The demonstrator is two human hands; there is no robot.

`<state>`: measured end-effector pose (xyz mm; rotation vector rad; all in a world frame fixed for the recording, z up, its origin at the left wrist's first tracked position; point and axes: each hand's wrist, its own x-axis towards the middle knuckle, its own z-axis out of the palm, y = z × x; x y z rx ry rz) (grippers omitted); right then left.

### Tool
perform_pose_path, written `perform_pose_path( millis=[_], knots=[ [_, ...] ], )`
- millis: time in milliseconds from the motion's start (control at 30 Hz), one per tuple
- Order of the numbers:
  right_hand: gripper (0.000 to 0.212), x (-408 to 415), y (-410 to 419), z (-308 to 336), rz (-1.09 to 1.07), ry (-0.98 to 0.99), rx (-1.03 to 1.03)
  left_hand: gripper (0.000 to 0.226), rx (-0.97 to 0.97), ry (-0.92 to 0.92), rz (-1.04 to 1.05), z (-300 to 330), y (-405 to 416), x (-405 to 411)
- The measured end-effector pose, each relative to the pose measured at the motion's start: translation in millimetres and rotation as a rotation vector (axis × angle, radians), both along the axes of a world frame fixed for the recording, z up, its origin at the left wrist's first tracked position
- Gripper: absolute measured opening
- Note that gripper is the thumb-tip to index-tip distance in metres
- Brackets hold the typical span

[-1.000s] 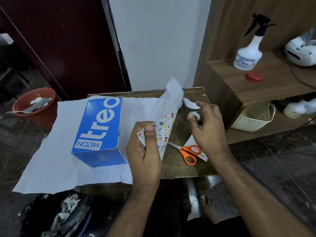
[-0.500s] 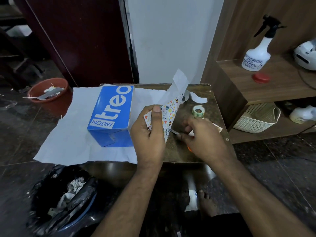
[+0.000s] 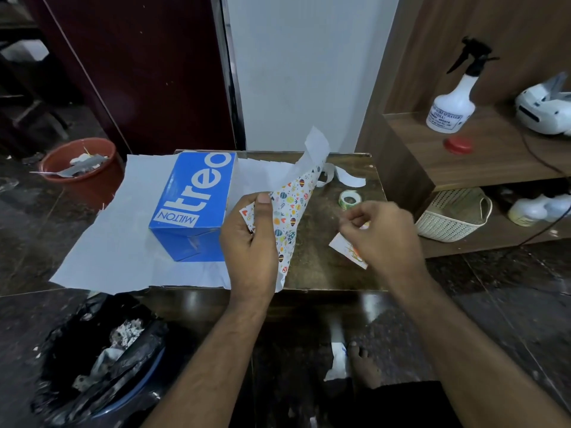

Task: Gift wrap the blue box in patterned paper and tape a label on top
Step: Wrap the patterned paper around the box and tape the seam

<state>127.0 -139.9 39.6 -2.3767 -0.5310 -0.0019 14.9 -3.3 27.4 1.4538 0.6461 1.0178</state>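
The left hand (image 3: pixel 250 242) is pinching the right edge of the paper (image 3: pixel 123 230) and lifting it, showing the printed side, probably to fold it over the box (image 3: pixel 193 208) sitting on the sheet just to the left. The right hand (image 3: pixel 381 233), fingers curled, is hovering over the label (image 3: pixel 341 247) (whether gripping anything, I cannot tell). The tape (image 3: pixel 350 199) is waiting just beyond.

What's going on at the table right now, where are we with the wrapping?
Wrapping has barely begun. The blue box lies unwrapped on the patterned paper, which is spread white side up on the table. The left hand pinches the paper's right edge and lifts it, showing the printed side. The right hand hovers curled over a small card, near the tape roll; what it holds, if anything, is unclear.
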Motion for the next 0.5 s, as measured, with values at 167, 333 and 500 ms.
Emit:
perform_pose_path(
  millis=[167, 333, 500],
  knots=[
    [0.006, 19, -15, -7, -0.060, 0.027, -0.108, 0.025, -0.006, -0.016, -0.051, -7, -4, 8],
    [0.007, 21, -8, -21, 0.008, 0.005, -0.187, 0.025, -0.038, -0.017, -0.063, -6, -8, 11],
    [0.022, 11, 0, -15, 0.054, -0.033, 0.069, 0.022, -0.042, 0.025, -0.060, -11, -11, 10]
  ],
)
